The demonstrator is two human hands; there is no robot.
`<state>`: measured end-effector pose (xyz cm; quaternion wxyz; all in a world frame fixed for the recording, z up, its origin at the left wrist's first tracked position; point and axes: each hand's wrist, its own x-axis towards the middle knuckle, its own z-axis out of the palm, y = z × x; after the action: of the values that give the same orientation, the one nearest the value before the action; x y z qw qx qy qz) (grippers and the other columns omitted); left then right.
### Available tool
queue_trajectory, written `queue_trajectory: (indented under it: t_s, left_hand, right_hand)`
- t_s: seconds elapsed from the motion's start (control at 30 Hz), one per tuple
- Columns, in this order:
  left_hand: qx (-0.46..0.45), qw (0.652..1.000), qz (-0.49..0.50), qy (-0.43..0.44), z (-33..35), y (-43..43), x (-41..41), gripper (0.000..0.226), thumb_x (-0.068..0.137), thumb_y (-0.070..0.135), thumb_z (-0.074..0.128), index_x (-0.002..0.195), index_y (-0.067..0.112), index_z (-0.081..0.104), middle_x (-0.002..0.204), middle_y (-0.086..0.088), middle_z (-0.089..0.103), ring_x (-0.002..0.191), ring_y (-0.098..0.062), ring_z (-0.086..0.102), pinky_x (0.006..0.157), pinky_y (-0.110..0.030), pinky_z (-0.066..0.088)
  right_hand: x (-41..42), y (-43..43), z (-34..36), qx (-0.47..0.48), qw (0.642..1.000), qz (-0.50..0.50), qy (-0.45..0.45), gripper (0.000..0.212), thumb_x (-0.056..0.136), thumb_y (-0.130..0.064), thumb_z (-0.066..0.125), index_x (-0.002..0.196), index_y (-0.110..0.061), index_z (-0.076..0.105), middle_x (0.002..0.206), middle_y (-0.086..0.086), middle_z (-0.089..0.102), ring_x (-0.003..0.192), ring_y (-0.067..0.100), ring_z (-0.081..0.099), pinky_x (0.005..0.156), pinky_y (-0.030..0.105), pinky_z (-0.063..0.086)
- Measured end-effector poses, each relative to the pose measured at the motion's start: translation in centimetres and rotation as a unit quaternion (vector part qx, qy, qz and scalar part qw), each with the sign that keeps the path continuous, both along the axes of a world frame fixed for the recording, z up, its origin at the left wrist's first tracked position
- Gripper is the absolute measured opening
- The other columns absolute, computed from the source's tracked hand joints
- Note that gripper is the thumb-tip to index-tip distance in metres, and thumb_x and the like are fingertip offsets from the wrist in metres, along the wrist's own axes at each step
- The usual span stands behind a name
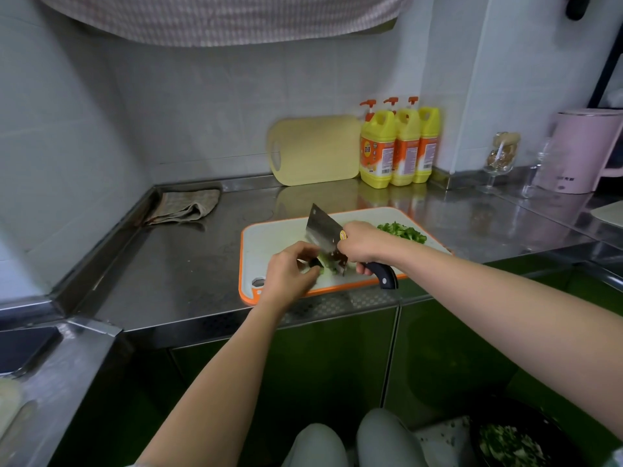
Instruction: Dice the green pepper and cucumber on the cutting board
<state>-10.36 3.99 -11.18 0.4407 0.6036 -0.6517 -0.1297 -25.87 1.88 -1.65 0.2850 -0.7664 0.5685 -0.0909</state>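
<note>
Steel tabletop (188, 271) was observed running into a tiled corner. A white plastic cutting board with an orange rim (269, 237) was laid close to the tabletop's front edge, its hanging hole at the near left corner.

The right grip (362, 242) was clenched around the black handle (382, 273) of a broad steel cleaver (322, 230), the handle's butt reaching past the board's front rim. The blade was tilted, its far tip raised and its heel lowered onto the food.

The left grip (290, 271) was curled over a pale green cucumber piece (322, 266), which was pinned by the fingertips to the board's middle front, just beside the blade. How much of the piece was left could not be told; most of it was hidden by the fingers and the blade.

A heap of diced green pepper (403, 232) was noted at the board's far right corner, well apart from the cucumber.

Along the tabletop's back edge a beige plastic chopping board (317, 150) was leaned against the wall, touching or just beside three yellow pump bottles with orange labels (377, 150). A folded brown checked cloth (188, 207) was seen in the back left corner. Toward the right end, a stemmed glass (502, 153) and a pink kettle (580, 153) were recorded.
</note>
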Motion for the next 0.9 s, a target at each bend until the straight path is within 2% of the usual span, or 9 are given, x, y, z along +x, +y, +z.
queue_trajectory:
  t_s: [0.13, 0.2, 0.3, 0.37, 0.47, 0.63, 0.77, 0.9]
  left_hand:
    - [-0.001, 0.999, 0.013, -0.042, 0.0, -0.3, 0.0, 0.032, 0.078, 0.013, 0.072, 0.109, 0.019, 0.066, 0.109, 0.003, 0.062, 0.1, -0.013, 0.058, 0.092, -0.028, 0.05]
    - [0.0, 0.996, 0.053, -0.079, 0.0, -0.4, -0.1, 0.034, 0.079, 0.026, 0.073, 0.112, 0.019, 0.064, 0.113, 0.001, 0.057, 0.109, -0.017, 0.051, 0.092, -0.026, 0.043]
    - [0.033, 0.974, 0.149, -0.171, -0.3, -0.3, -0.4, 0.046, 0.081, 0.05, 0.062, 0.114, 0.018, 0.066, 0.118, -0.001, 0.056, 0.115, -0.02, 0.041, 0.093, -0.033, 0.035]
    - [0.041, 0.963, 0.171, -0.203, -0.4, -0.3, -0.7, 0.05, 0.081, 0.055, 0.057, 0.114, 0.019, 0.067, 0.121, -0.002, 0.057, 0.118, -0.022, 0.038, 0.095, -0.037, 0.034]
    - [0.044, 0.968, 0.153, -0.193, -0.4, -0.4, -0.5, 0.048, 0.083, 0.052, 0.058, 0.117, 0.019, 0.066, 0.122, -0.003, 0.06, 0.119, -0.023, 0.04, 0.095, -0.038, 0.033]
    - [-0.02, 0.981, 0.149, -0.119, -0.5, 0.1, -0.4, 0.04, 0.083, 0.041, 0.065, 0.114, 0.017, 0.069, 0.115, -0.002, 0.068, 0.113, -0.022, 0.051, 0.092, -0.036, 0.038]
    - [-0.018, 0.985, 0.13, -0.109, -0.3, 0.3, -0.5, 0.038, 0.082, 0.038, 0.067, 0.113, 0.016, 0.071, 0.114, -0.003, 0.066, 0.1, -0.019, 0.06, 0.09, -0.037, 0.048]
    - [-0.004, 0.98, 0.119, -0.161, -0.4, 0.1, -0.5, 0.031, 0.084, 0.043, 0.061, 0.107, 0.023, 0.069, 0.109, -0.002, 0.066, 0.098, -0.02, 0.056, 0.087, -0.036, 0.043]
  right_hand:
    - [-0.3, 0.1, 0.2, -0.019, 0.999, 0.01, 0.025, 0.022, 0.099, -0.011, 0.035, 0.115, 0.002, 0.045, 0.06, 0.016, 0.058, 0.048, 0.025, 0.053, 0.044, 0.027, 0.047]
    - [-0.2, 0.4, 0.1, -0.019, 0.999, 0.02, 0.041, 0.021, 0.099, -0.011, 0.036, 0.112, 0.003, 0.046, 0.057, 0.015, 0.057, 0.045, 0.024, 0.052, 0.043, 0.025, 0.046]
    - [0.2, 0.7, -0.1, -0.023, 0.997, 0.026, 0.066, 0.02, 0.099, -0.009, 0.036, 0.109, 0.005, 0.047, 0.056, 0.015, 0.057, 0.044, 0.024, 0.053, 0.043, 0.025, 0.047]
    - [0.4, 0.8, -0.2, -0.018, 0.996, 0.031, 0.077, 0.025, 0.098, -0.009, 0.037, 0.112, 0.007, 0.05, 0.054, 0.015, 0.057, 0.044, 0.024, 0.053, 0.044, 0.026, 0.048]
    - [0.5, 0.9, -0.5, -0.005, 0.998, 0.032, 0.06, 0.023, 0.099, -0.01, 0.036, 0.112, 0.005, 0.048, 0.053, 0.012, 0.057, 0.04, 0.021, 0.051, 0.04, 0.023, 0.044]
    - [0.1, 0.6, -0.9, 0.03, 0.999, 0.034, -0.001, 0.019, 0.097, -0.008, 0.036, 0.108, 0.003, 0.047, 0.08, 0.018, 0.059, 0.048, 0.022, 0.051, 0.039, 0.023, 0.043]
    - [-0.2, 0.4, -0.2, 0.004, 0.998, 0.046, 0.047, 0.019, 0.097, -0.01, 0.035, 0.106, 0.003, 0.047, 0.066, 0.016, 0.058, 0.045, 0.023, 0.051, 0.042, 0.025, 0.044]
    - [-0.8, 0.4, 0.8, -0.038, 0.996, 0.036, 0.069, 0.018, 0.096, -0.007, 0.035, 0.104, 0.002, 0.048, 0.059, 0.016, 0.056, 0.047, 0.025, 0.054, 0.042, 0.026, 0.046]
